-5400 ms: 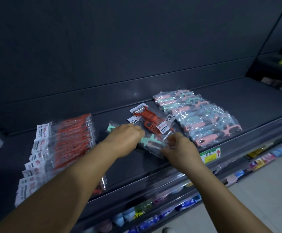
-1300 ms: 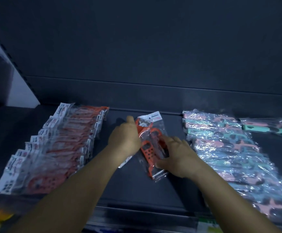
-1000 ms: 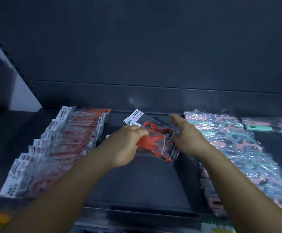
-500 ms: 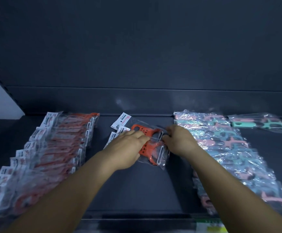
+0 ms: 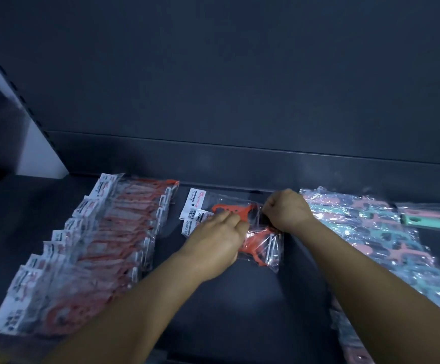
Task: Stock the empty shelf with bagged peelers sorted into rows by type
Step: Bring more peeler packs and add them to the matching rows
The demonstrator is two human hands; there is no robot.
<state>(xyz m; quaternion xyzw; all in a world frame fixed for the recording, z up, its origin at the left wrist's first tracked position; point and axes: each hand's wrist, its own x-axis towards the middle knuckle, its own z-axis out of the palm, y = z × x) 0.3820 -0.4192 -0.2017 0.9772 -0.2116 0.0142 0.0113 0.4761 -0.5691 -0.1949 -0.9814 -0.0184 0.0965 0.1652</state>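
Starting a middle row: left hand (image 5: 217,244) presses flat on the orange bags (image 5: 262,243), fingers straight, pinning them to the shelf (image 5: 229,306). Right hand (image 5: 285,210), just beyond, pinches the rear bag's edge, likely squaring it. Full orange row (image 5: 95,248) lies left of both hands, pastel row (image 5: 381,248) right.

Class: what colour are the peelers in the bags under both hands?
Orange peelers, head view.

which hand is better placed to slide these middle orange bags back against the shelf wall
Probably the left hand: it lies flat on the orange bags. The right hand pinches only their far edge.
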